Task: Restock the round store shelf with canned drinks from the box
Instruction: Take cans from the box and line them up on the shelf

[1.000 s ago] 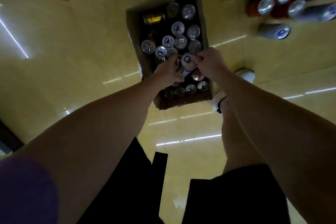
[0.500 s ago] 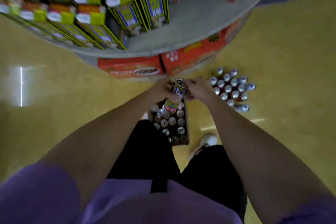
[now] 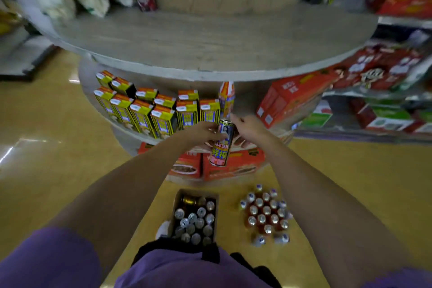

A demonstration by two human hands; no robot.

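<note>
Head view: can [image 3: 223, 141], fingers [image 3: 238, 141] half-hidden

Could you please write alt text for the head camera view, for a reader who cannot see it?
A person's left hand and right hand hold a tall drink can in front of a round wooden shelf. An open box of cans sits on the floor below, beside a loose cluster of cans.
</note>
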